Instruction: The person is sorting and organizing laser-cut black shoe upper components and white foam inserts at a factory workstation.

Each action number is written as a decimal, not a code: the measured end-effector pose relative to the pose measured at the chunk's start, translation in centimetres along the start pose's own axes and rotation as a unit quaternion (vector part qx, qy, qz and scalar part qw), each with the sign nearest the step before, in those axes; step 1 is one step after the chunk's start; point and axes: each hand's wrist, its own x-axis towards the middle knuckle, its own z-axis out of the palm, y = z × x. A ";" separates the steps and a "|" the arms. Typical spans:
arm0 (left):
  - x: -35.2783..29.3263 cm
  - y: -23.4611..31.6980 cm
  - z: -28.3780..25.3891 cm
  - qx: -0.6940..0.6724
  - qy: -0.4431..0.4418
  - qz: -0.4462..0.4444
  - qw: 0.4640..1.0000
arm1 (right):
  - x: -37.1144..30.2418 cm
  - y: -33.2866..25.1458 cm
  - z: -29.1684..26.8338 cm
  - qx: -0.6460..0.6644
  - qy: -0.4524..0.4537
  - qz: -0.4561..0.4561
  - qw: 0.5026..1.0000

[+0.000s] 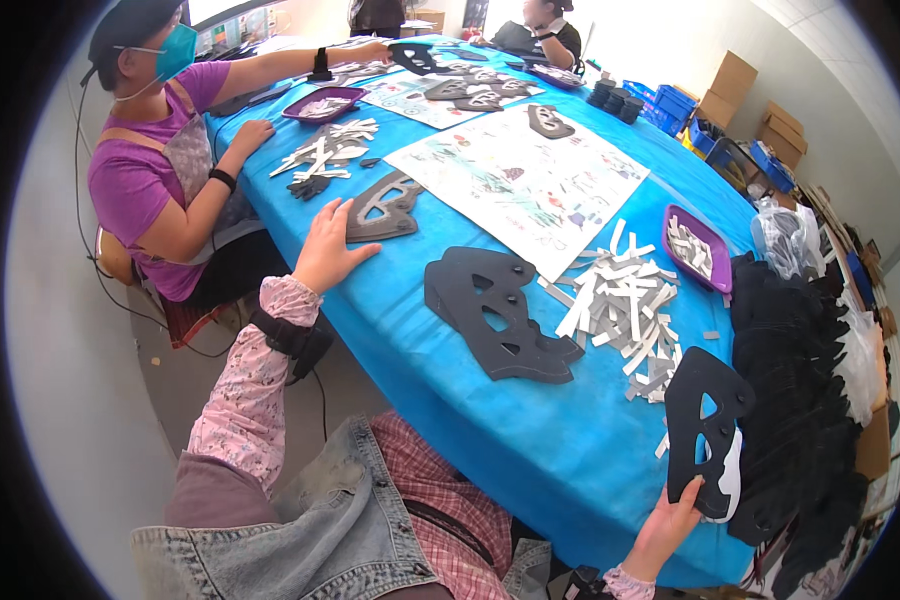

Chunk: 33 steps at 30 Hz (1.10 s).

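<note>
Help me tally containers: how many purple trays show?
3: right tray, beside loose strips; left tray, near a co-worker; far tray, toward the back. More may be hidden.

A pink floral sleeve [236, 408] and black wristband [288, 333] pair with faded denim [355, 505] and reddish plaid cloth [450, 490]

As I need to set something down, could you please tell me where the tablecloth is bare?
The blue tablecloth is bare below the pale strip pile, between the central dark cutouts and the cutout in the right hand; another patch lies beyond the nearer purple tray, beside the printed sheet. Crowded: around the strips and by the black heap.
</note>
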 end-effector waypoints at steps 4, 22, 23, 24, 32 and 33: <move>0.3 -0.6 -0.7 -0.025 -0.011 -0.009 1.000 | 0.1 0.1 -0.1 -0.003 -0.002 0.009 1.000; 1.6 -1.9 -0.3 0.118 -0.063 0.100 0.986 | 0.1 0.2 -0.5 0.002 -0.016 0.004 1.000; 1.6 -1.9 -0.2 0.123 -0.037 0.108 0.986 | 0.1 0.2 -0.5 0.002 -0.015 0.004 1.000; 1.6 -1.8 -0.1 0.127 -0.023 0.110 0.986 | 0.1 0.2 -0.6 0.003 -0.017 0.004 1.000; 1.8 -1.5 -0.2 0.131 -0.024 0.077 0.988 | 0.0 0.3 -0.8 0.003 -0.018 0.003 1.000; 1.8 -1.5 -0.2 0.135 -0.024 0.085 0.987 | 0.0 0.2 -0.7 0.006 -0.014 0.002 1.000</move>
